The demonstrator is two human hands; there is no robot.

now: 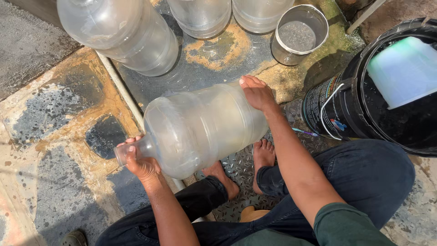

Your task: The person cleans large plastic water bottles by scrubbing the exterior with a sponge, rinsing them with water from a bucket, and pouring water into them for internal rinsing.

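1. Presently, a large clear water jug (pixel 205 127) is held on its side above wet, stained ground (pixel 59 136), neck toward the left and base toward the right.
2. The neck is gripped by the left hand (pixel 139 161), with the fingers curled tightly round it; the base end is steadied by the right hand (pixel 257 93), which is laid flat with the fingers spread, not clenched.
3. A slip could be judged likely: the plastic looks wet, and only a palm is pressed on the far end, so the jug might roll off and drop.
4. Bare feet (pixel 261 157) are placed directly beneath it and could be struck.
5. The black bucket (pixel 359 95) of water, with a pale scoop (pixel 403 70) in it, and the metal pot (pixel 298 34) stand near; either could be knocked if the jug were swung.
6. Other jugs (pixel 123 34) stand just beyond.
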